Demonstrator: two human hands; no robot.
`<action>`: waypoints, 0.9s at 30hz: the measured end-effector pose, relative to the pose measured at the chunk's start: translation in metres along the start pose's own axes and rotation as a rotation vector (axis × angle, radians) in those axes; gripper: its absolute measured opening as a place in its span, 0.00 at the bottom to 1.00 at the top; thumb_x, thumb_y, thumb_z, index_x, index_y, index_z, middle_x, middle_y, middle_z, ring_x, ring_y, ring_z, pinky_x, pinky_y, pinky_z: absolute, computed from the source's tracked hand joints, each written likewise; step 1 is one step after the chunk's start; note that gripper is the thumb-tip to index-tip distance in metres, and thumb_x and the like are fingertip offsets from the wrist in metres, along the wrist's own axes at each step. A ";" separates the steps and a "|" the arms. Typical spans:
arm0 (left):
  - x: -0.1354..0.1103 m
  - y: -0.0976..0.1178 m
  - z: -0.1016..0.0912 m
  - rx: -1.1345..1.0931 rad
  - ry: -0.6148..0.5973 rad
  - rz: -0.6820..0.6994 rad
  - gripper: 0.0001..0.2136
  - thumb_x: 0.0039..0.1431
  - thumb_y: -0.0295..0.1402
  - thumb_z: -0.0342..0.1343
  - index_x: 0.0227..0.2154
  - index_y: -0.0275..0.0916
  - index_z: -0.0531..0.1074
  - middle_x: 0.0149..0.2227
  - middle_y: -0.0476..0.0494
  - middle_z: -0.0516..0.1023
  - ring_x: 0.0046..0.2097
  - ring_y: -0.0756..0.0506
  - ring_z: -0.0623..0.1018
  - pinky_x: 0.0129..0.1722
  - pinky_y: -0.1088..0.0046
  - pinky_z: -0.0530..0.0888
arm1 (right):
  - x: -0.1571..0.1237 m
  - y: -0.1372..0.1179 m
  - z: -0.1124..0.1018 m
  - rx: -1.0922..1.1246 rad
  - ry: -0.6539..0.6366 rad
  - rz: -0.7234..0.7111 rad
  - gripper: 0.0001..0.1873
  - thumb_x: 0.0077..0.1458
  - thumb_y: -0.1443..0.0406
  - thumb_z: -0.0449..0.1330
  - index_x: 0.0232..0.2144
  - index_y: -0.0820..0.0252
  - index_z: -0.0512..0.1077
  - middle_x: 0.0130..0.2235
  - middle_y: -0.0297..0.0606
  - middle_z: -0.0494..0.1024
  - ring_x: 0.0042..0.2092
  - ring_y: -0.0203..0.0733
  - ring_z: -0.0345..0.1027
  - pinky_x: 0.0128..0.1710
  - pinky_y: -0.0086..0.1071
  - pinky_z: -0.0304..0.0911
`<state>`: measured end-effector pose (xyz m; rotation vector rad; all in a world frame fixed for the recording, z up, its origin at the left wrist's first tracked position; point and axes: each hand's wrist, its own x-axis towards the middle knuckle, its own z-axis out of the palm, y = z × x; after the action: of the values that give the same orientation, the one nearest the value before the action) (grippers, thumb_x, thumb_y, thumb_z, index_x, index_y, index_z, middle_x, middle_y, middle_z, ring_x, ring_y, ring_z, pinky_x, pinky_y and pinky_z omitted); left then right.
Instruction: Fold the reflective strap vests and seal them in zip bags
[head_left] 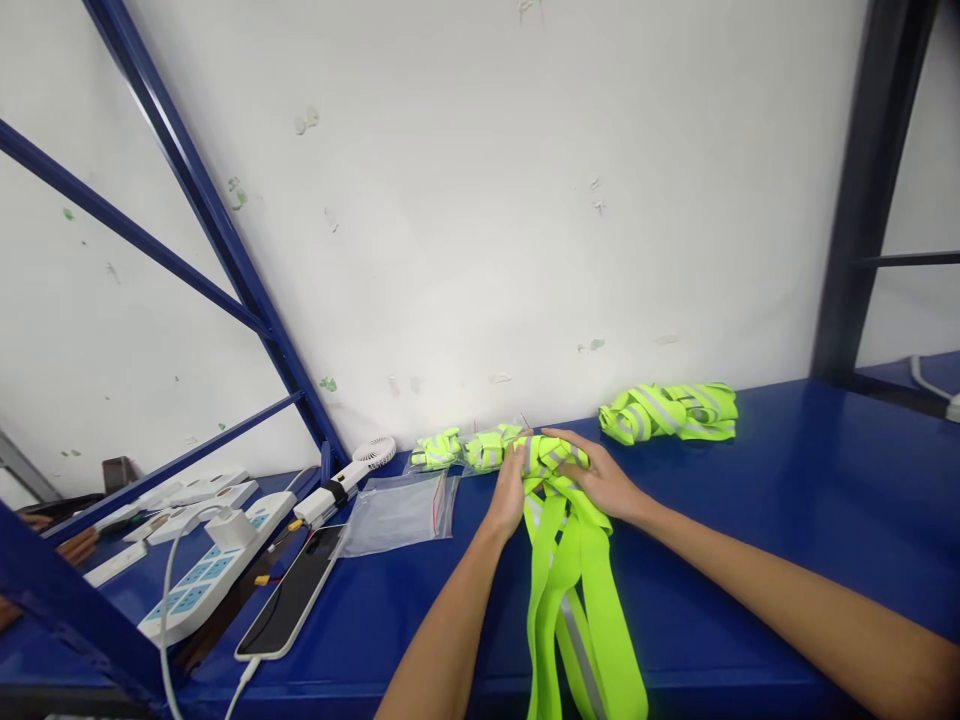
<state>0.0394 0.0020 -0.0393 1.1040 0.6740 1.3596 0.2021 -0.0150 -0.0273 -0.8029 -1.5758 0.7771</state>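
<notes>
A neon-yellow reflective strap vest lies on the blue shelf, its long straps trailing toward me. My left hand presses against the left side of its bunched upper end, fingers closed on the fabric. My right hand lies over the top and right of the same bunch, fingers curled round it. Two small bagged neon bundles sit just left of my hands by the wall. A loose folded neon vest rests further right against the wall.
Empty clear zip bags lie left of my hands. Beyond them are a phone on a cable, a white power strip, a small white fan and blue frame struts. A dark upright post stands at right.
</notes>
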 end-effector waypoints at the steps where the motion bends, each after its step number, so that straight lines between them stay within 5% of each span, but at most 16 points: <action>1: 0.000 0.000 0.003 -0.048 -0.025 -0.039 0.27 0.54 0.48 0.57 0.55 0.46 0.66 0.51 0.43 0.74 0.51 0.39 0.74 0.49 0.64 0.71 | 0.001 -0.001 0.000 0.003 0.013 -0.007 0.24 0.47 0.71 0.58 0.48 0.52 0.73 0.50 0.35 0.76 0.53 0.51 0.66 0.56 0.41 0.57; 5: 0.001 0.002 0.011 -0.207 0.046 -0.115 0.31 0.54 0.46 0.56 0.61 0.52 0.55 0.52 0.47 0.73 0.48 0.41 0.76 0.46 0.64 0.72 | 0.004 -0.004 0.000 -0.022 0.068 -0.007 0.23 0.45 0.72 0.58 0.45 0.53 0.76 0.47 0.36 0.78 0.50 0.52 0.68 0.53 0.43 0.60; 10: -0.002 0.005 0.015 -0.179 -0.118 -0.242 0.29 0.54 0.53 0.53 0.53 0.39 0.69 0.45 0.40 0.78 0.48 0.35 0.76 0.48 0.60 0.70 | 0.005 -0.006 -0.001 -0.015 0.156 -0.016 0.21 0.44 0.72 0.59 0.41 0.52 0.78 0.44 0.36 0.79 0.48 0.52 0.69 0.52 0.44 0.61; 18: -0.002 0.011 0.003 -0.195 -0.251 -0.533 0.38 0.50 0.64 0.45 0.46 0.33 0.72 0.39 0.36 0.80 0.44 0.34 0.77 0.46 0.61 0.71 | 0.000 -0.007 -0.002 -0.108 0.014 -0.179 0.21 0.45 0.74 0.54 0.38 0.51 0.79 0.41 0.38 0.77 0.45 0.48 0.70 0.48 0.40 0.62; 27: -0.006 0.005 0.005 -0.197 -0.241 -0.458 0.27 0.52 0.54 0.53 0.42 0.33 0.74 0.34 0.37 0.80 0.41 0.35 0.78 0.45 0.59 0.71 | -0.007 -0.011 -0.010 -0.080 -0.105 -0.255 0.17 0.55 0.66 0.52 0.40 0.53 0.78 0.46 0.41 0.75 0.49 0.52 0.67 0.52 0.44 0.59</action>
<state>0.0413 -0.0054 -0.0343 0.8702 0.5587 0.8645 0.2120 -0.0260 -0.0208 -0.6099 -1.7713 0.5816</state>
